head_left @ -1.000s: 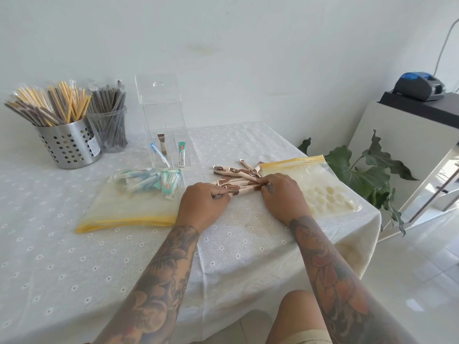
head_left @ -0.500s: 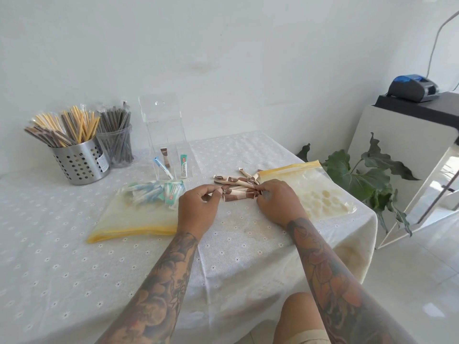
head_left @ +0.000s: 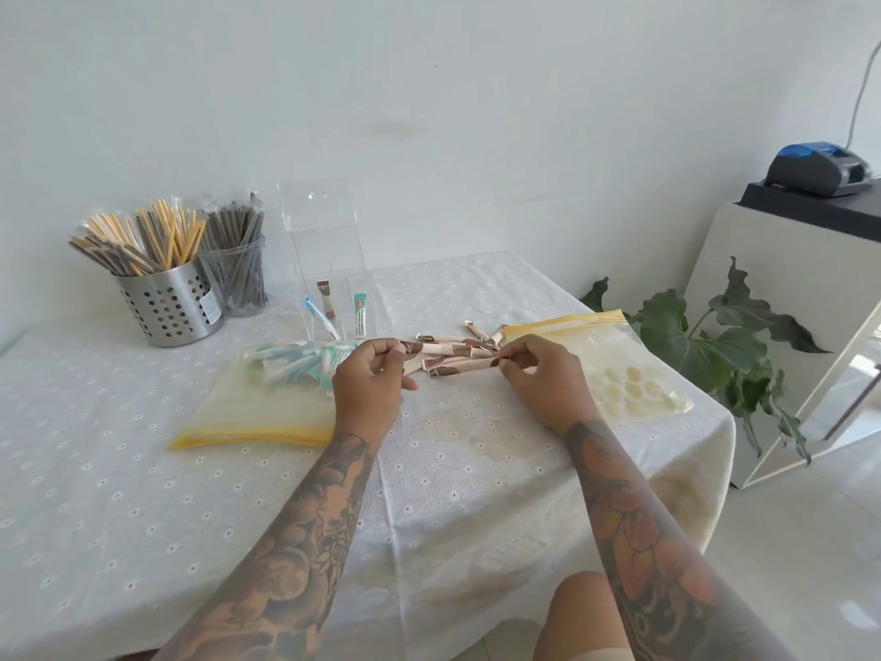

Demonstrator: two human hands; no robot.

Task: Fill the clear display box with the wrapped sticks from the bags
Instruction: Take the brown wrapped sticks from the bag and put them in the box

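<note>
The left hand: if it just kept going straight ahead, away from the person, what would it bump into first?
Probably the clear display box. The left hand, gripping the brown wrapped sticks together with the right hand, sits just short of it and slightly right, so depth leaves some doubt.

It looks like a small café or shop: a perforated steel holder of wrapped straws [head_left: 164, 298] at 10 o'clock, a dark card-receipt printer [head_left: 813, 169] at 2 o'clock.

A plain white wall [head_left: 429, 88] backs the tabletop [head_left: 143, 493]; right, a leafy plant [head_left: 705, 341], white cabinet [head_left: 786, 279], and glossy pale floor [head_left: 810, 541].
</note>
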